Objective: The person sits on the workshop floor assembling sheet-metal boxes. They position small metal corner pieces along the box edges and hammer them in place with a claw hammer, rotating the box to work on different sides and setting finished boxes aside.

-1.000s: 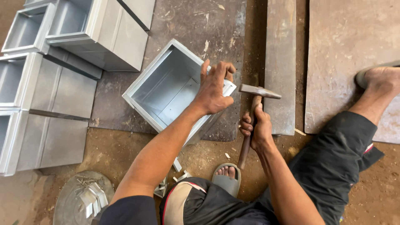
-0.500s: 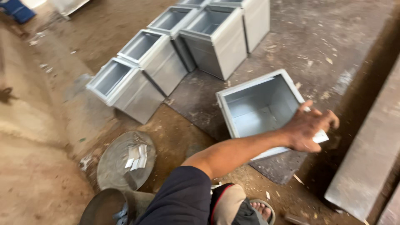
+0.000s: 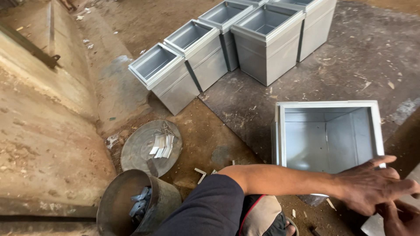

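A: Left hand [image 3: 372,185], lower right of frame, fingers spread, palm pressed on the near rim of the open metal box [image 3: 326,135]. Not pinching, just resting on it.

B: Right hand?

A: Right hand [image 3: 400,218] only partly in frame at the bottom right corner, under the left. Can't tell whether it's curled or open.

B: Box position?

A: Right of centre, on the dark steel sheet [image 3: 350,65], mouth facing up.

B: Risks?

A: Thin sheet edges, so a sliding palm could get cut. Box looks light; pressure on one rim might tip or skid it. Loose metal clips [image 3: 162,144] on the round lid [image 3: 135,150] left of it, bucket [image 3: 131,205] lower left, more boxes [image 3: 227,39] up top.
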